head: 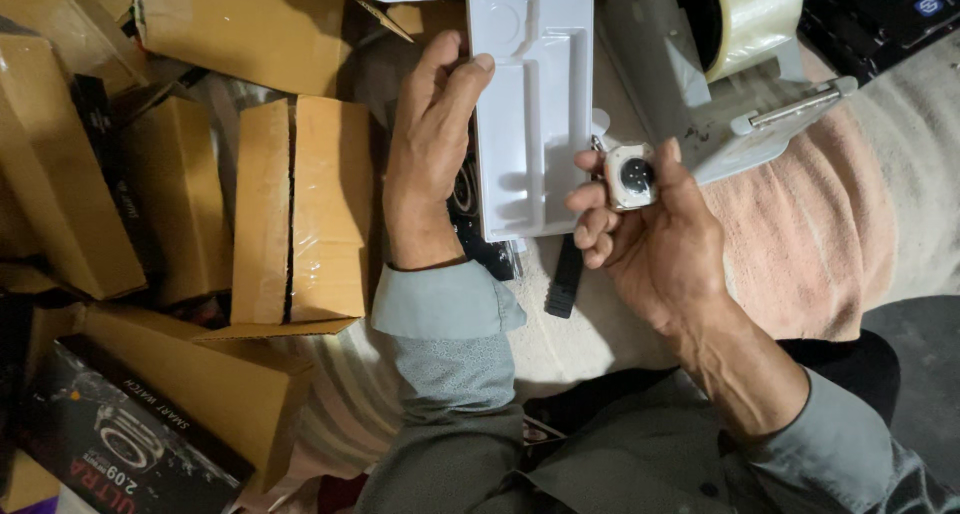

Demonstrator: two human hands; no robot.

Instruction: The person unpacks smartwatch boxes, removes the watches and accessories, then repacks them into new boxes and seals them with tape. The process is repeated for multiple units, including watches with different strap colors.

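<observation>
My left hand (430,139) grips the left edge of a white moulded plastic tray (535,104), held upright with its recesses facing me. My right hand (650,239) holds a pale square watch body (630,177), back side up with a round dark sensor, against the tray's right edge. A black strap (567,277) hangs below the tray. Grey shirt cuffs cover both wrists.
Several brown cardboard boxes (300,209) lie to the left. A black printed watch box (120,439) sits at the lower left. A tape dispenser (745,74) with a clear tape roll stands at the upper right on a peach cloth (810,234).
</observation>
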